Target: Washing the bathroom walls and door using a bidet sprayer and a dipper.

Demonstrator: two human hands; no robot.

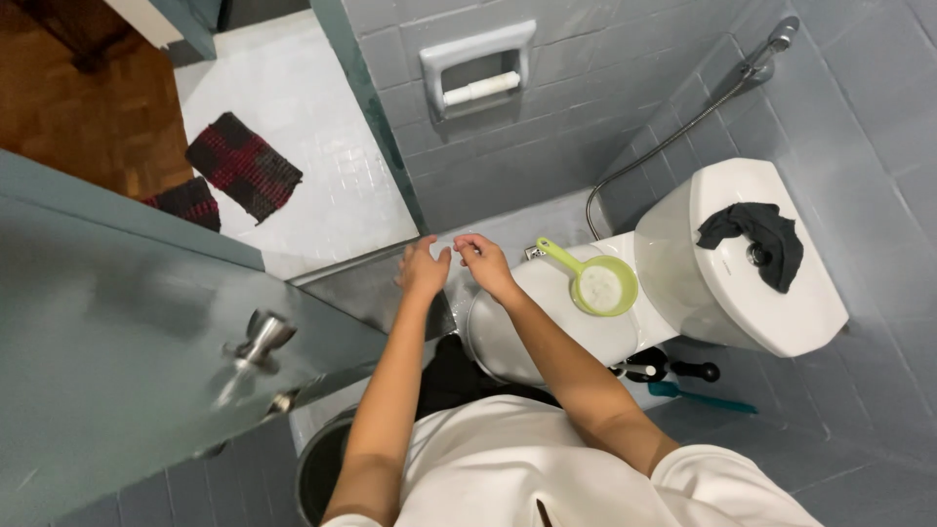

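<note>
Hovering left hand (422, 268) — glossy oval lid (551, 322)

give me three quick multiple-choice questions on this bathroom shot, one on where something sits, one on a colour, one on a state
1. Where does the green dipper sit?
A. on the closed toilet lid
B. on the floor
C. on the door handle

2. What colour is the cloth on the toilet tank?
A. white
B. black
C. yellow

3. What state are the left hand and right hand in?
A. both gripping the dipper
B. one on the door handle
C. empty, held close together over the floor before the toilet

Answers:
1. A, the dipper rests on the shut lid.
2. B, the crumpled cloth is black against the white tank.
3. C, both hands show nothing clearly held.
</note>
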